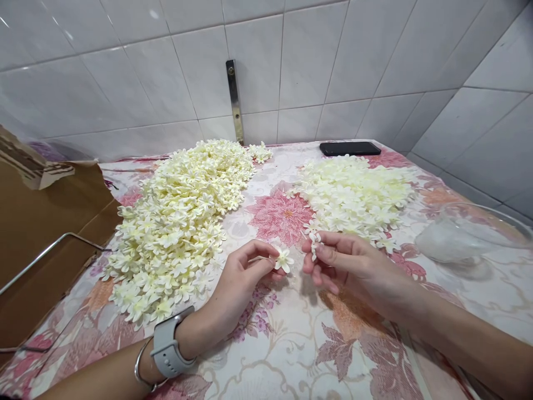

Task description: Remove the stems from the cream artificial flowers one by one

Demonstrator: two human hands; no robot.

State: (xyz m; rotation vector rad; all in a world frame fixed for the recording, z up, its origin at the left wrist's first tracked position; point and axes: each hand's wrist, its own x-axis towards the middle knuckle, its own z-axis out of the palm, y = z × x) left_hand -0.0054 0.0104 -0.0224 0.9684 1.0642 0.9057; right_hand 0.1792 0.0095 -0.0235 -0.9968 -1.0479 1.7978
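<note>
Between the thumb and fingers of my left hand (254,266) is a small pale yellow flower (283,260), its petals facing up. My right hand (347,261) pinches another small white flower (314,244), turned on its side, just above the cloth. A short gap separates the two hands. To the left spreads a large heap of yellowish flowers (179,216). Behind my right hand lies a flatter heap of paler flowers (358,191). A grey watch (169,344) and a metal bracelet (141,364) are on my left wrist.
A flower-patterned cloth (266,355) covers the table. At the back lies a black phone (350,148). A clear, see-through container (466,239) stands at right. On the left are a cardboard box (54,216) and a bent metal rod (41,258). A tiled wall (308,61) closes off the back.
</note>
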